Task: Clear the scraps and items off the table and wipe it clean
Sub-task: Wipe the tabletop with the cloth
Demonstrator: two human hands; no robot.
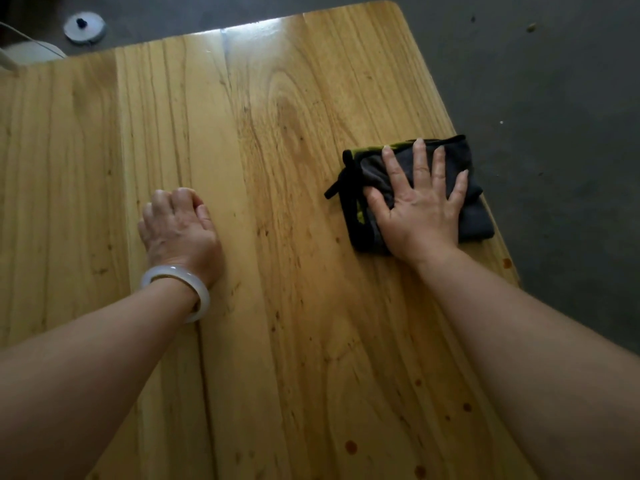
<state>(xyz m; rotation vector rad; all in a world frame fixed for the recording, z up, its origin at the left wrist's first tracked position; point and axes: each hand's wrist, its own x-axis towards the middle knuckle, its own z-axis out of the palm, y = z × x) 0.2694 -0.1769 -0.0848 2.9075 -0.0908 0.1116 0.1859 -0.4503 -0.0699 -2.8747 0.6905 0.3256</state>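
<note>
Reddish spots [350, 446] on wooden table [277, 133], nearest part. Left hand [180, 230], pale bangle [194, 289] at wrist, clenched, knuckles on bare wood, nothing visible in it. Right hand [419, 216] released, flat, fingers spread, pressing folded dark grey cloth [479, 220] beside table's right edge. Beyond far edge, round grey disc [84, 27] on dark floor [554, 133]

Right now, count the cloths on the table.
1: the dark folded cloth by the table's right edge, under the flat right hand. The arms could hide others.
</note>
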